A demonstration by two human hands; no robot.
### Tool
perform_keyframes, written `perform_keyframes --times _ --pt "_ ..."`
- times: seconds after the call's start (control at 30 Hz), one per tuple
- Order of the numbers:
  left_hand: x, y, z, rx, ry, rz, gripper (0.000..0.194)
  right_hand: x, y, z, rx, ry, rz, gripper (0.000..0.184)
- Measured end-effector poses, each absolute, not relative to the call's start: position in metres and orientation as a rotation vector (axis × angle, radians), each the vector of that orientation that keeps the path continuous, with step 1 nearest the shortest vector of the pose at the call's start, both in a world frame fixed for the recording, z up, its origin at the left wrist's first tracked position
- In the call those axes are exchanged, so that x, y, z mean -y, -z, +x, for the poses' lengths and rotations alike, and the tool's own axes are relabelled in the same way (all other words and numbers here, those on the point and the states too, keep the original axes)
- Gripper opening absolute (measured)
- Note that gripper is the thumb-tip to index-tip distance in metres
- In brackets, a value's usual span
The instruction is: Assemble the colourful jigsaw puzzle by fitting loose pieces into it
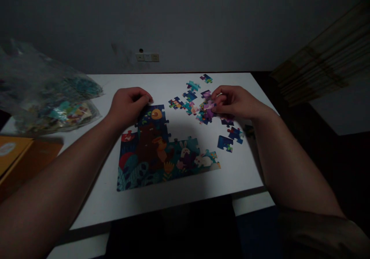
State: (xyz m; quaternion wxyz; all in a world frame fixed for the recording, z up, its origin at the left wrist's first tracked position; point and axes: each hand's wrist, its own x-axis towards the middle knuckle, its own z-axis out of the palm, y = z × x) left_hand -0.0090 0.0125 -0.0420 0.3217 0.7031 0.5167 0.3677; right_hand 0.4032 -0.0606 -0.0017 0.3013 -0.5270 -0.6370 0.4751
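A partly joined jigsaw puzzle [162,155] lies on the white table, showing a brown bear, a smaller orange animal and white rabbits. My left hand [130,105] is at its top left edge, thumb and fingers closed together; whether anything is between them is hidden. Over the loose pieces to the right, my right hand [235,101] pinches a purple puzzle piece [209,108] between thumb and fingers. Beneath and around it are several loose puzzle pieces [190,95], some overlapping. Two more, a dark blue piece [225,143] and a red-and-blue piece [235,134], lie nearer me.
Clear plastic bags [58,97] with colourful pieces stand at the table's left. An orange box [17,155] lies in front of them. A wall with sockets [147,57] rises behind the white table [185,197]. A striped curtain [323,54] hangs at the right.
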Motion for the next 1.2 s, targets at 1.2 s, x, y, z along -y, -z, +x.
perform_keyframes --times 1.2 --pt "-0.007 0.038 -0.007 -1.389 -0.946 1.857 0.021 0.081 -0.016 0.351 2.396 -1.176 -1.323 0.033"
